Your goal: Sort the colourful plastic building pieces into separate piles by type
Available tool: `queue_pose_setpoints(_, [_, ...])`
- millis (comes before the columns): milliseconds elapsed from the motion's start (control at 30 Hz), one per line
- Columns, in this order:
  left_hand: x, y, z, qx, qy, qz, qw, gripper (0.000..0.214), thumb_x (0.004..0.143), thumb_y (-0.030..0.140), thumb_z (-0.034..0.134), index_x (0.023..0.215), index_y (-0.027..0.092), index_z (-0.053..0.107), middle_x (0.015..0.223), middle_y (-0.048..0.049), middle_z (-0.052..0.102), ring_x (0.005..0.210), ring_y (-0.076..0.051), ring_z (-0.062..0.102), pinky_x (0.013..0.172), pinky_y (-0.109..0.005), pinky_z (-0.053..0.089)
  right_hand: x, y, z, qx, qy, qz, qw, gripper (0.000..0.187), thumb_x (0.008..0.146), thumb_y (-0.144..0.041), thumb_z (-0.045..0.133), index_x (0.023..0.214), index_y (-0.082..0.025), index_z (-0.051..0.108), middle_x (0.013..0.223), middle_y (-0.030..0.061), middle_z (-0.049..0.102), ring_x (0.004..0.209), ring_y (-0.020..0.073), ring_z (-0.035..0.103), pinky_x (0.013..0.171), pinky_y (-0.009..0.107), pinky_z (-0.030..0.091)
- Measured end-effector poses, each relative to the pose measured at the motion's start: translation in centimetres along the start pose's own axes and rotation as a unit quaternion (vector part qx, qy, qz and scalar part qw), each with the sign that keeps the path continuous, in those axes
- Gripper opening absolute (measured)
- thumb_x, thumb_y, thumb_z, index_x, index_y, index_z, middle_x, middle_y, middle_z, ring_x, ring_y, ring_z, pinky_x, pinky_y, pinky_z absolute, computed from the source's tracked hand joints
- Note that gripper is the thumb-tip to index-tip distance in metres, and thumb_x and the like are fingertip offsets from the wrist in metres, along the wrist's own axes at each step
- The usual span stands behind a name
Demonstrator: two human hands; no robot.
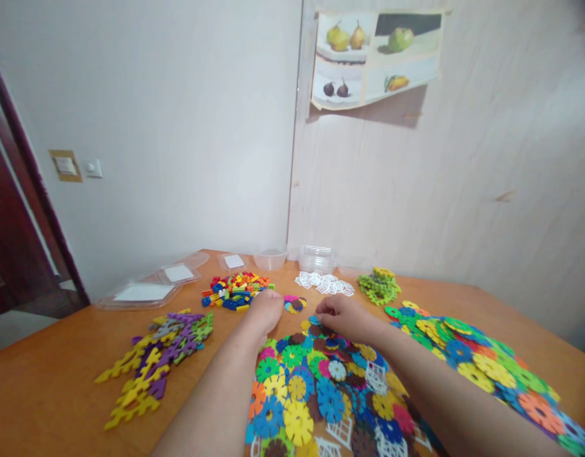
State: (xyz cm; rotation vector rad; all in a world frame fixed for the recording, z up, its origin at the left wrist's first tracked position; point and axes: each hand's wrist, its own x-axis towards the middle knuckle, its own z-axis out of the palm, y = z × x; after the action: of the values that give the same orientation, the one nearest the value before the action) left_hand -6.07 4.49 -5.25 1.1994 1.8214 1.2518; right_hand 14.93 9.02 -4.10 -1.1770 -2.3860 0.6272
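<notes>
My left hand (269,309) is on the tabletop with its fingers curled in; what they hold, if anything, is hidden. Just right of it lies a small group of notched plastic discs (295,304) in pink, yellow, blue and brown. My right hand (345,315) reaches to the far end of a big heap of colourful notched discs (298,422). Its thumb and fingers come together in a pinch over a blue disc (316,320), and I cannot make out whether a piece is between them. White lattice window pieces (340,431) are mixed into the heap.
Small building bricks (237,291) and interlocking strips (159,355) lie on the left. White lattice pieces (325,283), green pieces (378,285) and larger discs (483,355) lie back and right. Clear tubs (270,259) and lids (142,293) line the table's (49,374) far edge.
</notes>
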Motion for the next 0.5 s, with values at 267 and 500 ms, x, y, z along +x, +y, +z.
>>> queue_pose_setpoints(267, [-0.32,0.19,-0.02,0.036,-0.007,0.009,0.999,0.007,0.069,0.024,0.061,0.07,0.017,0.061,0.065,-0.0002,0.063,0.066,-0.015,0.058,0.059,-0.022,0.039,-1.0,-0.34,0.4,-0.171,-0.043,-0.123,0.977,0.038,0.084,-0.023,0.048,0.116,-0.024,0.069,0.124,0.0071,0.065,0.117,0.0249,0.054,0.098,0.034,0.039])
queue_pose_setpoints(500, [-0.47,0.24,-0.05,0.053,-0.013,0.014,0.998,0.009,0.069,0.025,0.062,0.07,0.017,0.061,0.063,0.0008,0.062,0.061,-0.013,0.055,0.055,-0.021,0.037,-1.06,-0.63,0.14,-0.16,-0.047,-0.088,0.982,0.025,0.08,-0.02,0.052,0.093,-0.024,0.074,0.098,0.0038,0.073,0.094,0.0196,0.062,0.083,0.026,0.044])
